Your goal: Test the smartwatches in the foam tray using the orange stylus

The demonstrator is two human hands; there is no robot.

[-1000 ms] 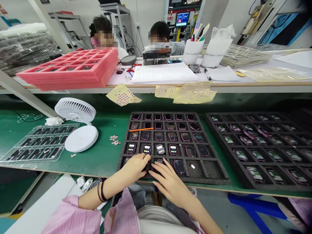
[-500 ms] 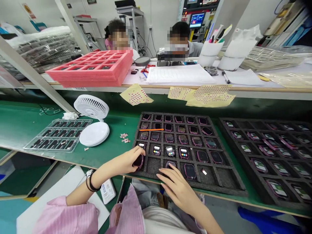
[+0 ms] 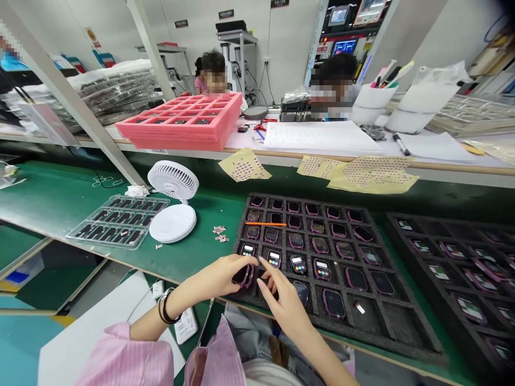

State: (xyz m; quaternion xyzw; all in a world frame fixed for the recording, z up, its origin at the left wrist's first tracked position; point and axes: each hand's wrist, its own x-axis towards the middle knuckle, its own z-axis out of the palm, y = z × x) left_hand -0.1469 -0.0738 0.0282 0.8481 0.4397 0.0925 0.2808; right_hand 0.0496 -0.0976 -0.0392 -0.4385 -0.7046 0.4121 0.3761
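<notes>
In the front left corner of the dark foam tray (image 3: 406, 343), my left hand (image 3: 223, 274) pinches a purple-rimmed smartwatch body (image 3: 243, 276) between thumb and fingers, its dark screen tilted. Just to its right is my right hand (image 3: 284, 297), fingers apart and holding nothing, the fingertips close to that watch but not clearly touching it. Part of the compartment beneath this hand is hidden. Behind the hands is a row of watches with lit screens, among them a lit watch (image 3: 298, 263). An orange stick (image 3: 265, 224) lies across the tray's upper left compartments.
A second foam tray of watches (image 3: 469, 309) stands at the right. Left of the hands are small pinkish pieces (image 3: 220, 234), a white fan (image 3: 173, 223) and a clear tray of black parts (image 3: 116, 222). A pink foam tray (image 3: 181, 126) rests on the shelf; two people sit beyond it.
My right hand has moved toward the watch in my left hand. The watch has shifted slightly and is still held. The camera view has turned left.
</notes>
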